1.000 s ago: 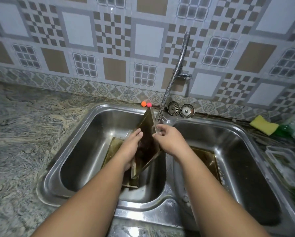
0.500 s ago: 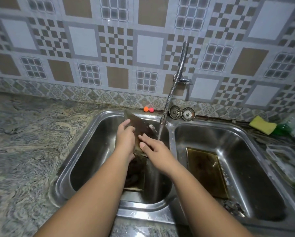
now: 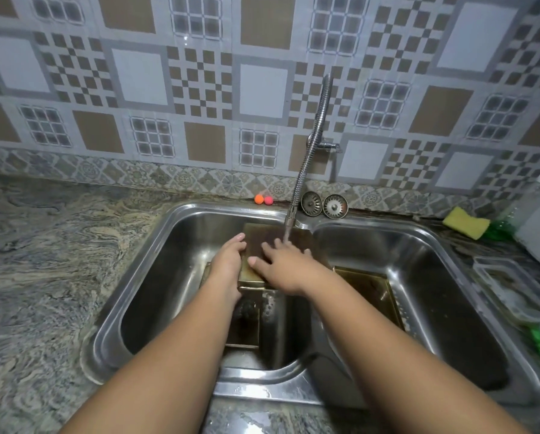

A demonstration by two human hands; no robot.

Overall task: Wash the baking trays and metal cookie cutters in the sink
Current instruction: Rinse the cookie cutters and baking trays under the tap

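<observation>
A dark brownish baking tray (image 3: pixel 256 239) is held over the left basin of the steel double sink (image 3: pixel 168 245), under water running from the flexible tap (image 3: pixel 312 145). My left hand (image 3: pixel 228 264) grips the tray's left edge. My right hand (image 3: pixel 284 264) lies flat on the tray's face with fingers spread, under the stream. Another tray (image 3: pixel 246 324) lies on the left basin's floor, partly hidden by my arms. A third tray (image 3: pixel 372 289) rests in the right basin. I see no cookie cutters.
A yellow sponge (image 3: pixel 465 226) and a green bottle (image 3: pixel 500 228) sit at the back right. Two sink strainers (image 3: pixel 323 204) and two small orange and pink balls (image 3: pixel 263 199) stand by the wall. A clear plastic container (image 3: pixel 512 289) lies right of the sink. Marbled counter (image 3: pixel 49 261) spreads left.
The tray, held on edge a second ago, has been turned to lie flatter, facing up under the tap. My right hand has shifted from its edge to flat on its face.
</observation>
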